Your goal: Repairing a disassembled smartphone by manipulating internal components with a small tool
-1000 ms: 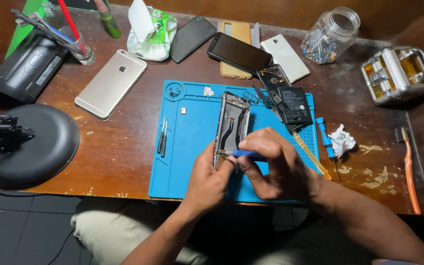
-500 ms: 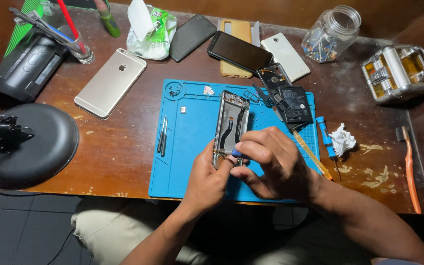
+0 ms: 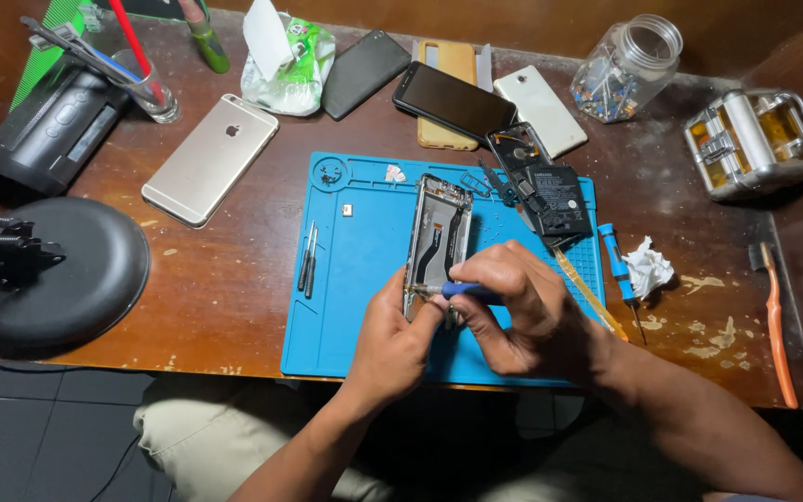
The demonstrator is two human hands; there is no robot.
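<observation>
Head view looks down on a worn wooden bench (image 3: 234,297) with a blue work mat (image 3: 364,270) at its middle. On the mat lies an opened phone frame (image 3: 439,237), long side running away from the person, its inner parts bare. The left hand (image 3: 397,339) steadies the near end of the frame, fingers curled against its left edge and the thumb up by the corner. The right hand (image 3: 522,311) has its fingers closed around a small blue-handled screwdriver (image 3: 467,290), held nearly level, with the tip at the frame's lower left part; the exact spot it touches is too small to tell.

Just beyond the frame, at the mat's far right corner, sits a black phone back with its battery (image 3: 550,191). Two thin dark tools (image 3: 308,258) lie side by side on the left of the mat. A second blue screwdriver (image 3: 617,265) and a crumpled white tissue (image 3: 648,265) rest just off the mat's right edge, and a yellow strip (image 3: 592,297) slants from under the right wrist.

Farther back lie a gold phone (image 3: 211,158), face down, a dark phone (image 3: 364,72), a black phone on a tan case (image 3: 453,100) and a white phone (image 3: 541,110). A glass jar (image 3: 629,65) of small parts stands at the back right, a metal box (image 3: 755,139) beyond it. A round black lamp base (image 3: 72,274) sits at the left edge.
</observation>
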